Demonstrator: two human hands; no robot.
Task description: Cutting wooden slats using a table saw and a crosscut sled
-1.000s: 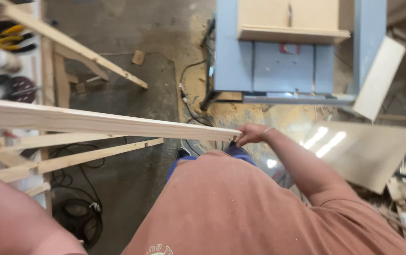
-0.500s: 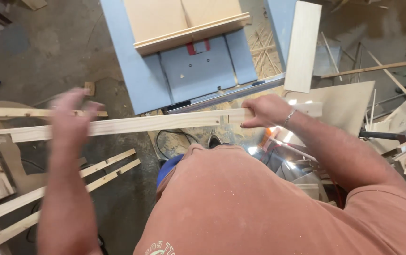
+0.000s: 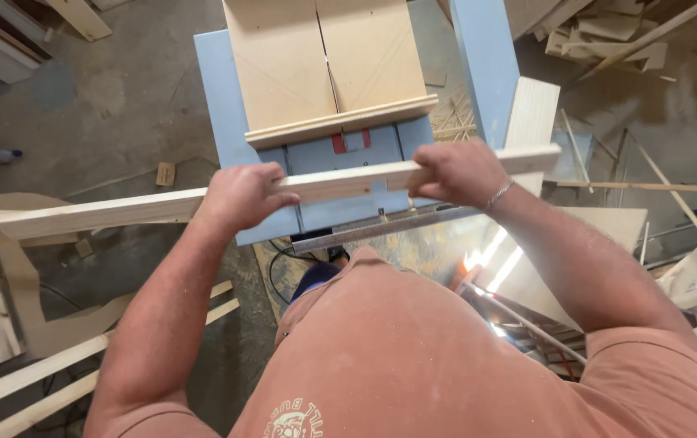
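Your left hand [image 3: 239, 196] and right hand [image 3: 458, 172] are both curled tight around a long pale wooden batten [image 3: 121, 209] that runs across the middle of the frame from the left edge to centre right. It crosses in front of the blue table saw [image 3: 218, 97] carrying a plywood crosscut sled [image 3: 324, 69], top centre.

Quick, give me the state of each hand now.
Left hand: closed around the long wooden strip.
Right hand: closed on the same strip.

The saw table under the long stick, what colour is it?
The saw table is light blue, with a tan wooden sled on top. Head view shows it.
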